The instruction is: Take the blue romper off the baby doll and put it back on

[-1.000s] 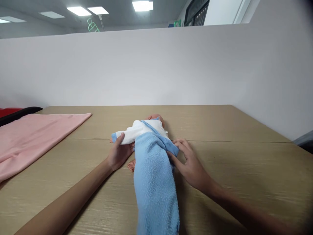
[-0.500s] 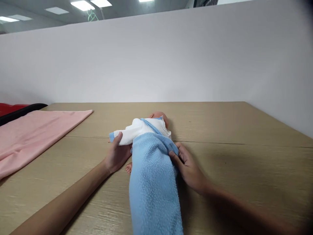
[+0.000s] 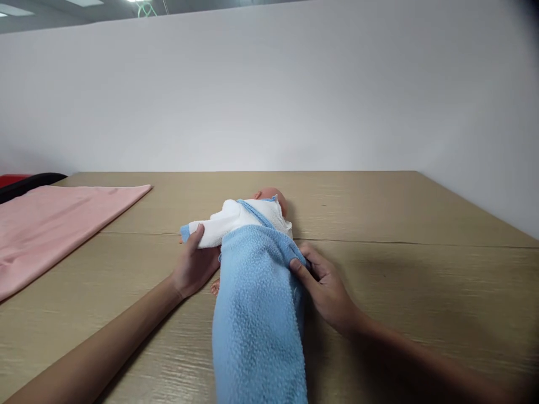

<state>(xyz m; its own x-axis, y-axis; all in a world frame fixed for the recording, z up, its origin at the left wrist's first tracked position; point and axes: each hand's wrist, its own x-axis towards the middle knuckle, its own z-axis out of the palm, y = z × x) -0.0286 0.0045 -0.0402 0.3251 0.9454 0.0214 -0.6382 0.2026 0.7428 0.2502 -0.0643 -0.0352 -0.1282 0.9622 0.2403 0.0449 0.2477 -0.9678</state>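
Note:
A baby doll (image 3: 269, 203) in a white top with blue trim lies on its back in the middle of the wooden table (image 3: 421, 224), head pointing away from me. A light blue fleece blanket (image 3: 256, 314) covers its body and runs toward me. My left hand (image 3: 194, 266) is closed around the doll's white-sleeved arm (image 3: 206, 231) on the left. My right hand (image 3: 324, 286) pinches the blanket's upper right edge against the doll's side. A small bare foot (image 3: 215, 288) peeks out left of the blanket.
A pink cloth (image 3: 50, 221) lies spread over the table's left part. Behind it are a black rim and something red (image 3: 12, 180). A white partition wall (image 3: 269, 95) stands along the far and right edges.
My right hand's fingers have curled in from lying spread, and now pinch the blanket edge. The view has tilted down slightly. My left hand keeps its hold on the sleeve.

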